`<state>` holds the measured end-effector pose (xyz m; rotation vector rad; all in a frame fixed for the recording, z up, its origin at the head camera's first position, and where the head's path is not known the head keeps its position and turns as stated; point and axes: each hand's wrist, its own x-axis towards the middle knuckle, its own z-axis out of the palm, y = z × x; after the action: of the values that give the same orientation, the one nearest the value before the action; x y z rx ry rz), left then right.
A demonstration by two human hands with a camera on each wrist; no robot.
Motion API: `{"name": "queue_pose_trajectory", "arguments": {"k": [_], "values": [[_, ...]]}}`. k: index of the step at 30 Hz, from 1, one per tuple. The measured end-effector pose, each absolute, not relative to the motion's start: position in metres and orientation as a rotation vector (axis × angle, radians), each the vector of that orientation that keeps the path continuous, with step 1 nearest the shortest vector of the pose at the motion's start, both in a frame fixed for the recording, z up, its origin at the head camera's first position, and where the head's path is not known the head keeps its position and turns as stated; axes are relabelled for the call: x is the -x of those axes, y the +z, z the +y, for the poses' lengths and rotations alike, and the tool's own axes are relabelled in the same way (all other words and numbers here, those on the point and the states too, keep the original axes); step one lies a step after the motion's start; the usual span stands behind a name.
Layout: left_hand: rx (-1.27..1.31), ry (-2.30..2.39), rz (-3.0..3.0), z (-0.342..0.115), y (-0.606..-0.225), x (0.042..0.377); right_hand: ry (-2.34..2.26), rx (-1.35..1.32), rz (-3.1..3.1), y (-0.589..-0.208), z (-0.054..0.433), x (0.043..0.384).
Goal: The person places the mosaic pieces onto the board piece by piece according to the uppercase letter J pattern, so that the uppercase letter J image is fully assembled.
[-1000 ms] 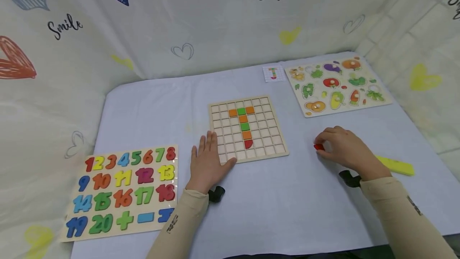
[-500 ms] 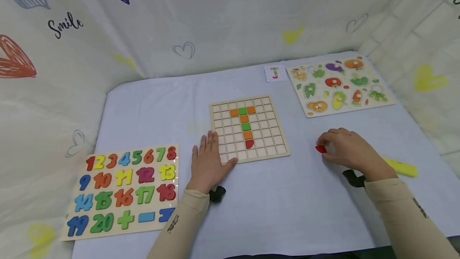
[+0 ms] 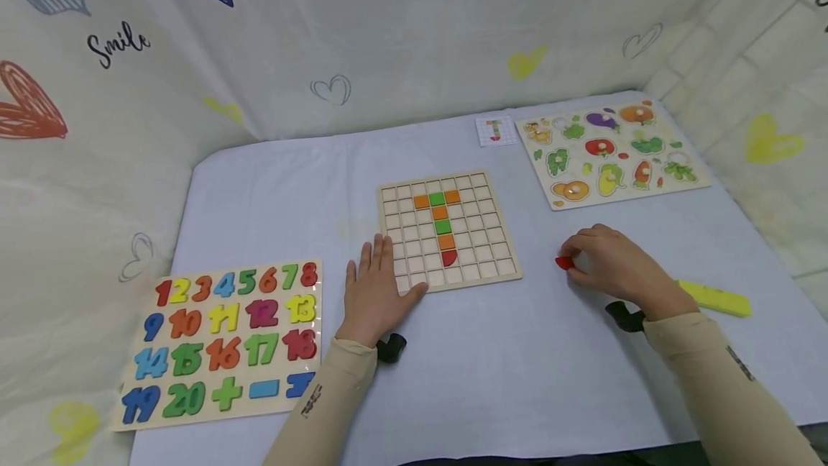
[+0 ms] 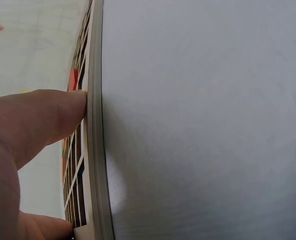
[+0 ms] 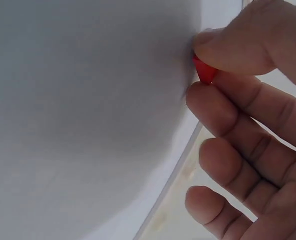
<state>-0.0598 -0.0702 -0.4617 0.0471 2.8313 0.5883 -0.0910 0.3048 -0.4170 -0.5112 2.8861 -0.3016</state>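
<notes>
A square wooden grid board (image 3: 479, 225) lies mid-table, with orange and green squares set in a T shape. A red rounded piece (image 3: 449, 258) sits at the foot of its stem. My left hand (image 3: 375, 293) rests at the board's lower left corner, fingers straight, thumb on the near rim (image 4: 93, 150). Right of the board, my right hand (image 3: 604, 268) pinches a small red piece (image 5: 205, 69) between thumb and fingertips, low over the white cloth. Its remaining fingers are loosely curled, and part of the piece is hidden by the thumb.
A small pattern card (image 3: 496, 131) lies at the back beside a vegetable puzzle board (image 3: 614, 153). At left is a number puzzle board (image 3: 223, 344). A yellow block (image 3: 718, 298) lies partly behind my right wrist.
My right hand, pinching the red piece, shifts slightly right and then back left toward the grid board. My left hand and the board stay in place.
</notes>
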Motion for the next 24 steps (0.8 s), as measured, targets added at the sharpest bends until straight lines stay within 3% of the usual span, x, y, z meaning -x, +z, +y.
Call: {"name": "queue_pose_trajectory", "arguments": {"k": [14, 24], "values": [[-0.045, 0.598, 2.826, -0.070, -0.460, 0.062, -0.489, 0.752, 2.822, -0.418, 0.192, 0.125], [-0.036, 0.539, 2.836, -0.069, -0.462, 0.064, -0.308, 1.052, 2.889, -0.429, 0.132, 0.131]]}}
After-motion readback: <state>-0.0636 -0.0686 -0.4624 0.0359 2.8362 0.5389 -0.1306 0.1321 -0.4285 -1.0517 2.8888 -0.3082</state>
